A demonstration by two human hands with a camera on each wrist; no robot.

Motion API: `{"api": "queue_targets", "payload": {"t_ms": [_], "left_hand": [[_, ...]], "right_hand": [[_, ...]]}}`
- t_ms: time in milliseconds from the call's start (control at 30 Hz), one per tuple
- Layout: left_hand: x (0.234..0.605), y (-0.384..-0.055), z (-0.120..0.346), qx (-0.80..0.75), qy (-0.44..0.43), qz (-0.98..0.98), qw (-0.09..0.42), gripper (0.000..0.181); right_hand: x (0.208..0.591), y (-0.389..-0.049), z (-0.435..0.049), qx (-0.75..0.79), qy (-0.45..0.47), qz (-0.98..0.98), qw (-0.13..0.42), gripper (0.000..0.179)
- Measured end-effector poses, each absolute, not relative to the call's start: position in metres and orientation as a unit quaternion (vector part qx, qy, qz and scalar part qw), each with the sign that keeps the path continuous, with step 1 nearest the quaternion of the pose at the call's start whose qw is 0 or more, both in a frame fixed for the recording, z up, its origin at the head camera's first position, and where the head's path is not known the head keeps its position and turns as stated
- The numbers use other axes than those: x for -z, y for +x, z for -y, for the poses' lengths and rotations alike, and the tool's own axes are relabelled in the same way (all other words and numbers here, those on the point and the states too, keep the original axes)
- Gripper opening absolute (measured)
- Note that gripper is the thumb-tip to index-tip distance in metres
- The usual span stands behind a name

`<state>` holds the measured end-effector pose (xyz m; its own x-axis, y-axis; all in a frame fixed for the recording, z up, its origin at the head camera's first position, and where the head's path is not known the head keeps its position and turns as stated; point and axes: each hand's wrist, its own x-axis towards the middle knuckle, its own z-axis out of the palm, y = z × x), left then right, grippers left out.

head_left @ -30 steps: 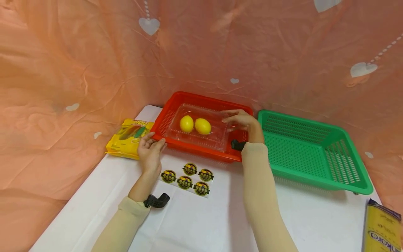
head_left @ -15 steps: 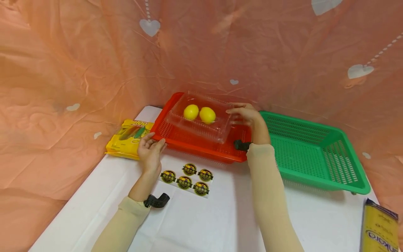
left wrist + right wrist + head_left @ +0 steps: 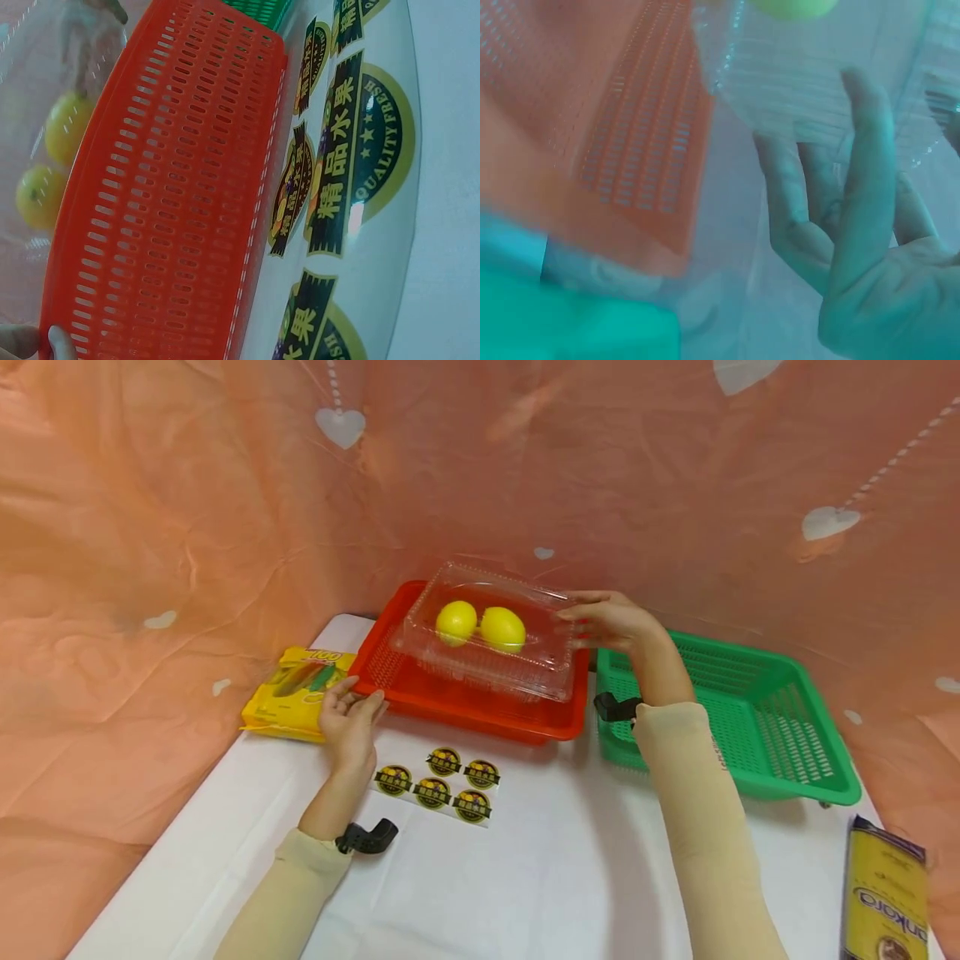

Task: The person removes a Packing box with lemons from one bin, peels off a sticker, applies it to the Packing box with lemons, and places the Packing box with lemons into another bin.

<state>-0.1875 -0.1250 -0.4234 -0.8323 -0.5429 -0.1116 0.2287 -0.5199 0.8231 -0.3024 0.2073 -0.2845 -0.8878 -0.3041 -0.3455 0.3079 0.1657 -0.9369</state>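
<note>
Pinches the right end of a clear plastic box (image 3: 480,666) with the right hand (image 3: 617,620), part-closed, digits on both sides of the plastic. Holds the box immediately left of that hand, slightly tilted, over the red basket (image 3: 465,714), with two yellow lemons (image 3: 457,620) side by side in it; cannot tell whether any edge touches the basket. Grips the basket's rim at its near left corner with the left hand (image 3: 349,722), digits closed on both sides of the rim. Just left of and beyond the left hand, a yellow packet (image 3: 296,697); to its right and nearer the body, five round labels (image 3: 432,792) on the white table (image 3: 525,885). Right of the right hand, partly behind the forearm, the green basket (image 3: 797,737). Farther right and nearer the body, a packet lettered "ankara" (image 3: 885,885).
</note>
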Motion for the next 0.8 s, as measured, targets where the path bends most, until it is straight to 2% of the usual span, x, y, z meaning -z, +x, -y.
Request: {"api": "queue_targets", "payload": {"t_ms": [333, 400, 600, 800], "left_hand": [[0.422, -0.193, 0.134, 0.854, 0.191, 0.429, 0.224, 0.036], [0.422, -0.193, 0.135, 0.854, 0.190, 0.429, 0.226, 0.035], [0.421, -0.195, 0.139, 0.849, 0.193, 0.437, 0.228, 0.035], [0.419, -0.197, 0.143, 0.850, 0.189, 0.436, 0.227, 0.035]], "right_hand": [[0.262, -0.262, -0.244, 0.637, -0.035, -0.729, 0.249, 0.064], [0.259, -0.252, -0.254, 0.642, -0.046, -0.723, 0.253, 0.060], [0.261, -0.223, -0.280, 0.642, -0.098, -0.714, 0.262, 0.034], [0.268, -0.195, -0.294, 0.631, -0.137, -0.713, 0.273, 0.037]]}}
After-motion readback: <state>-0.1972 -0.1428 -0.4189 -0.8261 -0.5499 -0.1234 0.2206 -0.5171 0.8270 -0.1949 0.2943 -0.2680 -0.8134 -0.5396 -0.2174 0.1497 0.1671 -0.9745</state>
